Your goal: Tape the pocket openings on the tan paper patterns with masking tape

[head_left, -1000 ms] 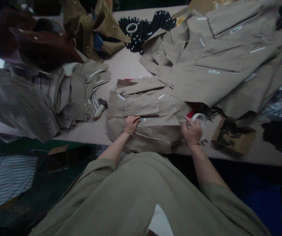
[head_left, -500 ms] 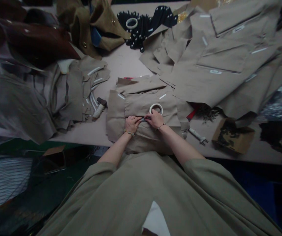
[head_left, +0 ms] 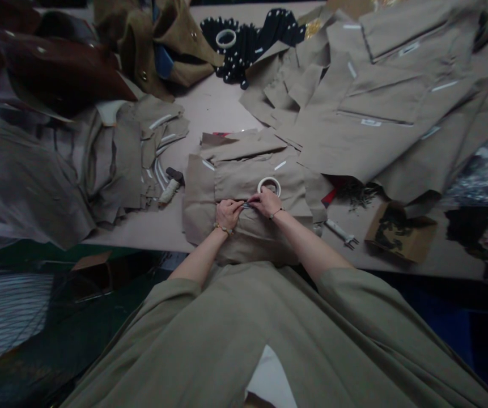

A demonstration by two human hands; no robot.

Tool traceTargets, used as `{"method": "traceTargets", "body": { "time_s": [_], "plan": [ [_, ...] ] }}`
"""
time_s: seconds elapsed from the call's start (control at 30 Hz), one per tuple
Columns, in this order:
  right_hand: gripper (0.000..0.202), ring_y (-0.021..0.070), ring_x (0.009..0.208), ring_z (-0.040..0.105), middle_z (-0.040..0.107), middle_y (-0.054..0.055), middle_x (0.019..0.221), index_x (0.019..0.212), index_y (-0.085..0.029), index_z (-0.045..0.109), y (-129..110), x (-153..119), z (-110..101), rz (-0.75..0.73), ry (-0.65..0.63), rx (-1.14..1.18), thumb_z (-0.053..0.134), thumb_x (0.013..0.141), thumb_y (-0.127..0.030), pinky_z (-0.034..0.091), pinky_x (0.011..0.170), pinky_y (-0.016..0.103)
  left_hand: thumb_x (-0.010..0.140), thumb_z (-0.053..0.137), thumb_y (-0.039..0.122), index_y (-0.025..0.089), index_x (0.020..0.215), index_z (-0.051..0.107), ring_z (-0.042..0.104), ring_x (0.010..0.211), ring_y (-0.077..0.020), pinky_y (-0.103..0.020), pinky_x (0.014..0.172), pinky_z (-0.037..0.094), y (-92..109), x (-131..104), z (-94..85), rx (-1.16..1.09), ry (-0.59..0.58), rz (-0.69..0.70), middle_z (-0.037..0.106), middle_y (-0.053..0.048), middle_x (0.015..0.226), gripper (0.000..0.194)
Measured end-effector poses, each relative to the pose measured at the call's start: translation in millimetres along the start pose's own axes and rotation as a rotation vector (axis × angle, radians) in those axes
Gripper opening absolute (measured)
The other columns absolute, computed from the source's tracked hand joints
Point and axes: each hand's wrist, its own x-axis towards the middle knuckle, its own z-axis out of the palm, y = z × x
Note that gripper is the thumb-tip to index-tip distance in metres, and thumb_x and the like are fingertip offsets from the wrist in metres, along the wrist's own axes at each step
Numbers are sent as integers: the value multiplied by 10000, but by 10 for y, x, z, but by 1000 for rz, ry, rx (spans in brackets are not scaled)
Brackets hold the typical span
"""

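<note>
A beige fabric piece [head_left: 235, 178] with short white tape strips on it lies in front of me. At a slit across it sits a small dark piece with light marks [head_left: 246, 205], too small to name surely. My left hand [head_left: 228, 214] is closed, its thumb and fingertips pinching the left end of that piece. From the other side my right hand [head_left: 267, 203] pinches its right end, fingers pressed together. A roll of white tape [head_left: 269, 180] is right at the right hand's back fingers; whether it hangs on them or lies on the fabric I cannot tell.
A hammer [head_left: 170, 188] with a wrapped handle lies left, beside stacked beige pieces [head_left: 120, 164]. A pronged tool [head_left: 341, 233] and an open cardboard box of dark parts [head_left: 400, 232] are at right. Larger beige panels [head_left: 380, 136] cover the back right.
The right fingers have shifted slightly on the small dark piece, which now looks a little tilted. Both hands stay at the slit. The whole view has moved slightly.
</note>
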Motion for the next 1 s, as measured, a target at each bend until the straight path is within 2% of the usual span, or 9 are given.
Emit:
{"method": "traceTargets", "body": {
  "time_s": [0.23, 0.4, 0.7, 1.0],
  "plan": [
    [246, 210, 985, 563, 568, 68, 1071, 1084, -318, 826, 16, -42, -20, -52, -4, 0, 703, 912, -443, 443, 836, 281, 984, 584, 418, 278, 1118, 802, 603, 908, -244, -385, 803, 424, 21, -6, -11, 9, -13, -8, 730, -101, 952, 292],
    [257, 207, 984, 548, 576, 68, 1060, 1058, -291, 829, 26, -36, -14, -28, 3, 11, 728, 889, -456, 444, 800, 261, 987, 573, 436, 274, 1103, 807, 601, 889, -237, -377, 786, 422, 9, -8, 3, 2, 18, 5, 733, -99, 939, 307],
    [244, 211, 998, 562, 569, 68, 1073, 1051, -334, 830, 20, -43, 26, -21, 31, -4, 711, 903, -487, 436, 797, 278, 981, 594, 419, 267, 1127, 800, 600, 901, -231, -360, 799, 418, -32, -10, -8, 8, -9, 16, 734, -101, 957, 295],
    [243, 209, 994, 572, 578, 68, 1097, 1071, -346, 820, -42, -74, -35, -14, 13, -23, 681, 929, -486, 437, 809, 280, 987, 594, 402, 248, 1131, 800, 623, 909, -212, -342, 827, 460, -76, 25, -33, -5, -32, 27, 747, -92, 972, 294]
  ]
}}
